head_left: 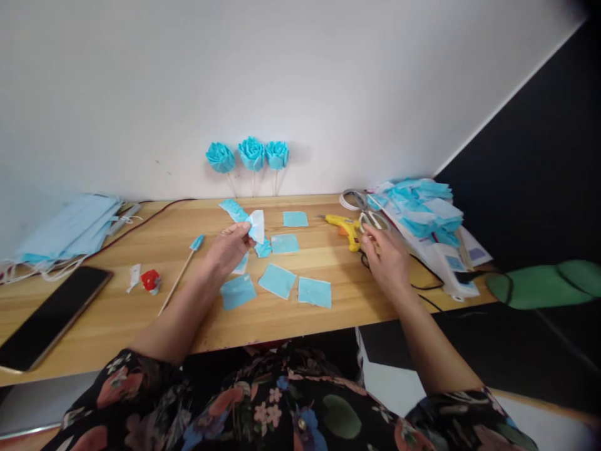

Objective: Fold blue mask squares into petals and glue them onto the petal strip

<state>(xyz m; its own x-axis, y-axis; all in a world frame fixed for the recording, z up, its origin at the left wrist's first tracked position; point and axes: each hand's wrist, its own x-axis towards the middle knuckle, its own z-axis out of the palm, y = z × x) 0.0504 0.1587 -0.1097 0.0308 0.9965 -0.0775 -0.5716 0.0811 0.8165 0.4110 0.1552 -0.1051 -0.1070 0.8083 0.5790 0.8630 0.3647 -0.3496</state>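
Note:
My left hand pinches a petal piece, pale blue and white, above the table. A crinkled blue strip lies behind that hand. My right hand hovers at the right, its thumb and forefinger slightly apart, close to a yellow glue gun and the white-handled scissors. Whether the fingertips touch either tool is unclear. Several cut blue rectangles are spread between my hands. A wooden stick with a blue tip rests left of my left forearm.
Three blue flowers on sticks lean against the wall. Stacked face masks and a phone are at the left, near a red wrapper. Tape rolls and a heap of blue pieces occupy the right; a black cord runs there.

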